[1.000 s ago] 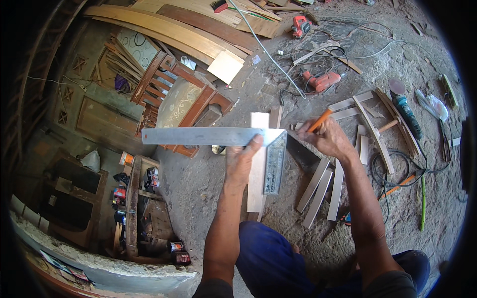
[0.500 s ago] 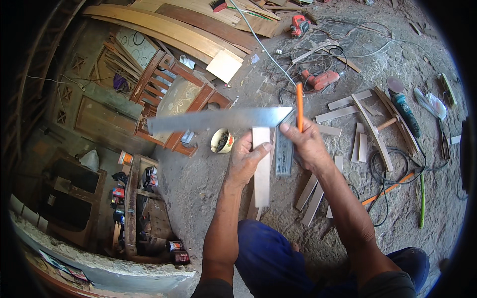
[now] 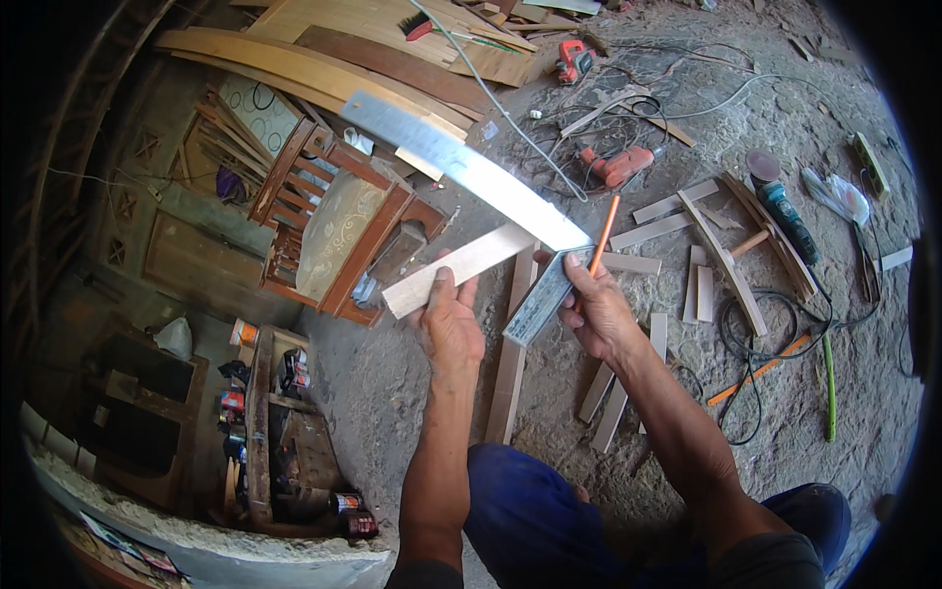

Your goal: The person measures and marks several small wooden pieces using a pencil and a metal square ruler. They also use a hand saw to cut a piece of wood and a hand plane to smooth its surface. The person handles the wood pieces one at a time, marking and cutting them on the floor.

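My left hand (image 3: 451, 319) grips a short, pale wooden strip (image 3: 461, 267) near its lower end, thumb on top. The strip slants up to the right, its far end at the underside of a steel blade. That blade belongs to a try square (image 3: 471, 172), whose thick grey stock (image 3: 540, 299) is held in my right hand (image 3: 597, 309). An orange pencil (image 3: 605, 234) also sticks up from the right hand's grip. Behind the strip and stock, a longer wooden piece (image 3: 507, 388) stretches toward my knees.
Several cut strips (image 3: 608, 407) lie on the rough floor to the right, with an angle grinder (image 3: 788, 224) and black cable. A red drill (image 3: 618, 165) and a red power tool (image 3: 575, 61) lie farther off. At left stand a wooden chair (image 3: 412, 211) and a low wooden box (image 3: 263, 432).
The wooden strip has swung from upright to a slant, its lower end going left. The try square has rotated clockwise, its blade's free end rising. Both hands still hold their things.
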Demonstrator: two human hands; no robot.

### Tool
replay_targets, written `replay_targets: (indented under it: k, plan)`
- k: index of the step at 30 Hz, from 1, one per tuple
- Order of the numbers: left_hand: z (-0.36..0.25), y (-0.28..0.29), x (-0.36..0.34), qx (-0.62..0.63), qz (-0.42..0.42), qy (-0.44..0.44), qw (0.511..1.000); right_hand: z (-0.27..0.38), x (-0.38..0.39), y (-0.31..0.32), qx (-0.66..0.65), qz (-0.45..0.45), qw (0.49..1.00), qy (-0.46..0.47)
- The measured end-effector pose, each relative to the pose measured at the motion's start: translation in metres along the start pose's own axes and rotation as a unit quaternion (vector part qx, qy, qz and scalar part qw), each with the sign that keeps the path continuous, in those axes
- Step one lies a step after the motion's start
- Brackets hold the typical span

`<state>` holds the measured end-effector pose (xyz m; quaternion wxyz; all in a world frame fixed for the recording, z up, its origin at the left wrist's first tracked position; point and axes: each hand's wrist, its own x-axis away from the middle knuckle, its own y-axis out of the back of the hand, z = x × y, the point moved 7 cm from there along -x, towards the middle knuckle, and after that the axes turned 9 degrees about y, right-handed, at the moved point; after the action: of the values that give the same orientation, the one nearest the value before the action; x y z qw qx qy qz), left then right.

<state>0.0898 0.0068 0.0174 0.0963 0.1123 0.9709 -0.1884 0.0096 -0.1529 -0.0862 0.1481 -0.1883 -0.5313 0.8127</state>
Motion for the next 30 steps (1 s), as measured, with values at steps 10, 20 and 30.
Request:
replay_targets:
  k: [10, 20, 30]
  plan:
    - [0.013, -0.022, 0.034, -0.233, 0.393, 0.203, 0.866, 0.057, -0.019, 0.014, 0.027, 0.039, 0.996, 0.082]
    - [0.036, -0.044, 0.041, -0.198, 0.352, 0.164, 0.900, 0.045, -0.003, -0.033, 0.246, 0.229, 0.940, 0.066]
    - [0.015, -0.026, 0.022, -0.189, 0.216, 0.107, 0.952, 0.022, 0.007, -0.040, 0.195, 0.127, 0.972, 0.044]
